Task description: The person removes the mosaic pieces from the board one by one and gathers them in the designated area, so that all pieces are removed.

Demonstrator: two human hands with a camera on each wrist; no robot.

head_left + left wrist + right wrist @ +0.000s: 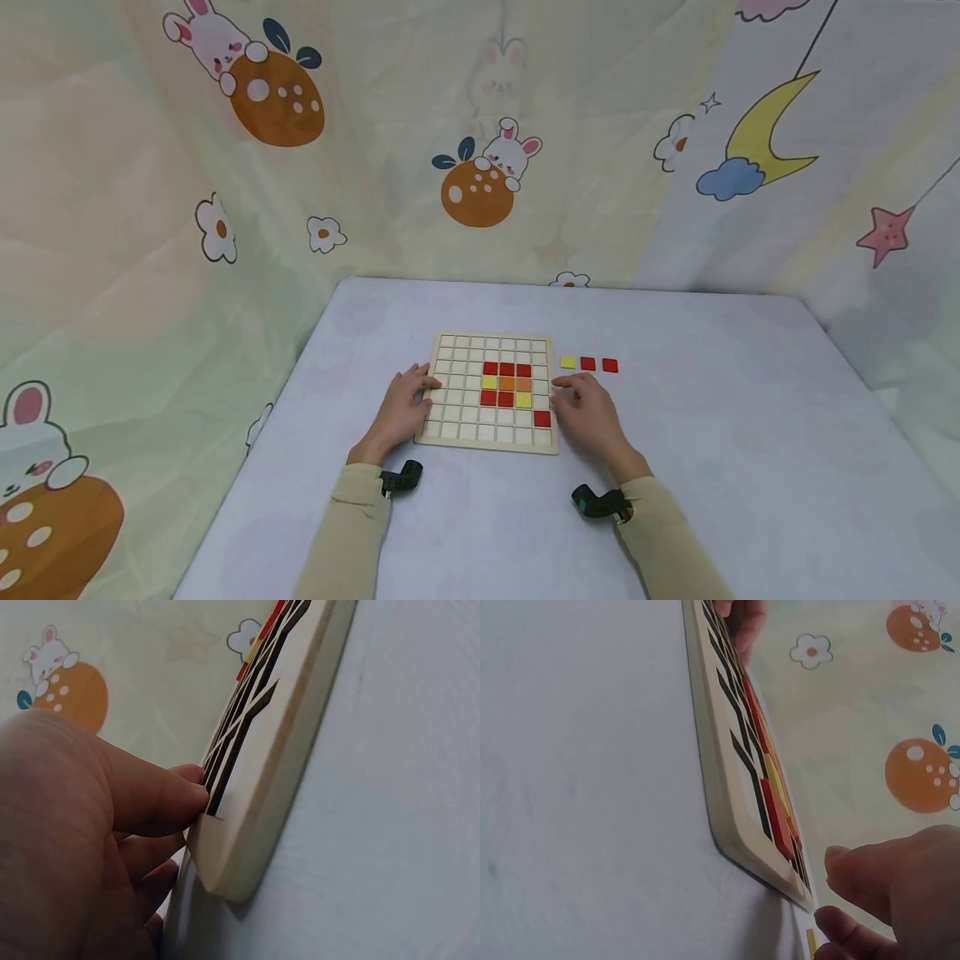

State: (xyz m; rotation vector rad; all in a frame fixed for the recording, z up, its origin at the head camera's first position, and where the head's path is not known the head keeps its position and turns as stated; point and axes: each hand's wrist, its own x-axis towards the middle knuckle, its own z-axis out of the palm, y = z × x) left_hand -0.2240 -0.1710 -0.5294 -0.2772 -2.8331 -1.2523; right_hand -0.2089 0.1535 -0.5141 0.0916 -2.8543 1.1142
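Observation:
A pale wooden grid board lies on the table, its middle cells filled with red, yellow and orange tiles. A lone red tile sits lower right in the grid. At the board's left edge, my left hand grips the rim; the left wrist view shows the thumb on the border and other fingers beside it. My right hand is by the right edge, holding nothing visible. In the right wrist view, its thumb and forefinger stand apart, beside the board's corner.
Beyond the right hand, a yellow tile and two red tiles lie in a row on the white table. A patterned cloth hangs behind and to the left. Both wrists wear black devices.

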